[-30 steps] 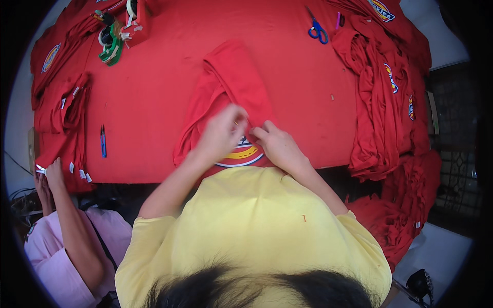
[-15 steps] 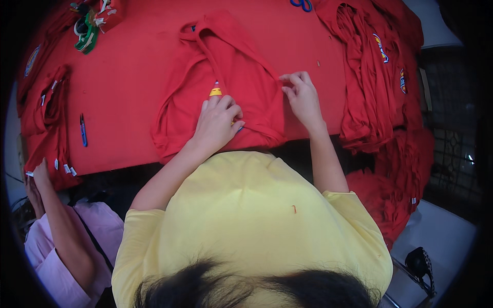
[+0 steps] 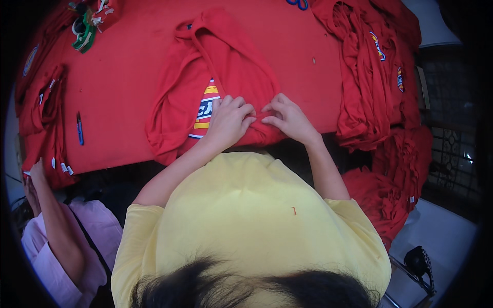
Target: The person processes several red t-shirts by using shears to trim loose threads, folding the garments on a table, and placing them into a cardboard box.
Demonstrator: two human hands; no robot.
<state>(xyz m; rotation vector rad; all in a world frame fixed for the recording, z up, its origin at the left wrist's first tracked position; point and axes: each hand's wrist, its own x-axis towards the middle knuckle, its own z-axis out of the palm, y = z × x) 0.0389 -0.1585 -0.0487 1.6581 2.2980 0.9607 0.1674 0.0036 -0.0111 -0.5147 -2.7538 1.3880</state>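
Note:
A red shirt [image 3: 179, 97] lies bunched on the table in front of me, part of its printed logo showing in white, yellow and dark blue between the folds. Its neckline end points away from me. My left hand [image 3: 228, 123] rests on the near part, beside the logo, its curled fingers and thumb pinching cloth. Close to its right, my right hand [image 3: 290, 120] has bent fingers and thumb on the shirt's near right edge, gathering the fabric. Only a small gap separates the two hands' fingertips.
Blue thread snips [image 3: 79, 128] lie to the left, blue-handled scissors [image 3: 297, 4] at the far edge. A green tape dispenser [image 3: 84, 38] stands far left. Piled red shirts [image 3: 362, 92] line the right side. At the left, a person in pink [image 3: 67, 241] handles red garments.
My right hand has moved left and toward me, drawing the shirt's right edge inward. My left hand has shifted slightly right, and more of the logo shows.

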